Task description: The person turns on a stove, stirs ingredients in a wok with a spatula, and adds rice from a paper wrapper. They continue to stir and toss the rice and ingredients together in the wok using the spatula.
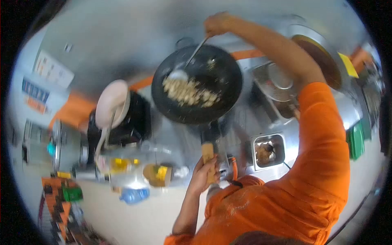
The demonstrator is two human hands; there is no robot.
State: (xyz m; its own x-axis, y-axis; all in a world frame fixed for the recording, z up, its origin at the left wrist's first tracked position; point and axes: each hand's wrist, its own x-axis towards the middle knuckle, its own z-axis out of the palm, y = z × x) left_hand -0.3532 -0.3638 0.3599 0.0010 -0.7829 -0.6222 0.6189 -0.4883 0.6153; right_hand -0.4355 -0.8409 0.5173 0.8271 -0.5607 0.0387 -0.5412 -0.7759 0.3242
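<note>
A black wok (226, 96) sits in front of me, its wooden handle (208, 153) pointing toward my body. My left hand (203, 175) is wrapped around that handle. Above the wok's far edge, my right hand (216, 24) is closed on a ladle (197, 52). The ladle slants down into the wok, and its pale bowl-shaped head (178, 75) rests at the edge of the food. Light-coloured chopped food (181, 92) lies in a loose heap across the left and middle of the wok, with small bits stuck on its dark inside wall.
To the left, a pale pink pan (112, 104) stands over a black stove unit (141, 118). Bottles of yellow liquid (119, 164) and a brown jar (156, 174) line the near counter edge. On the right are a strainer (281, 77), a metal container (267, 151) and a large round pot (318, 53).
</note>
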